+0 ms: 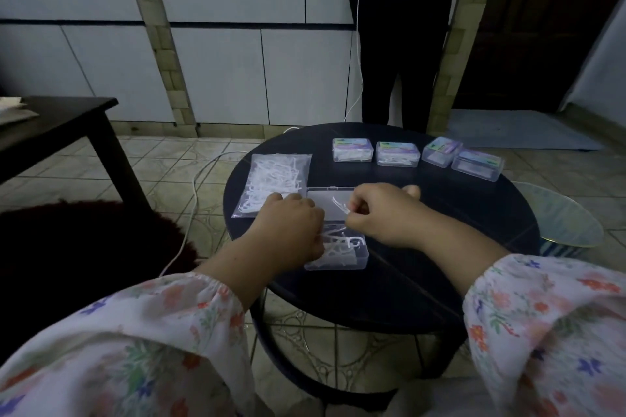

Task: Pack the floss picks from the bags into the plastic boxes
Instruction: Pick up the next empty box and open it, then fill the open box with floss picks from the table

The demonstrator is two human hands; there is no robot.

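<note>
Head view: my right hand [379, 211] pinches a few floss picks [339, 206] in its grip, long axes slanting toward the open box [342, 249] just below-left. My left hand [288, 223] curls at the box's edge beside the bag [274, 184]. Labels on the closed boxes [352, 150] are unreadable.
</note>
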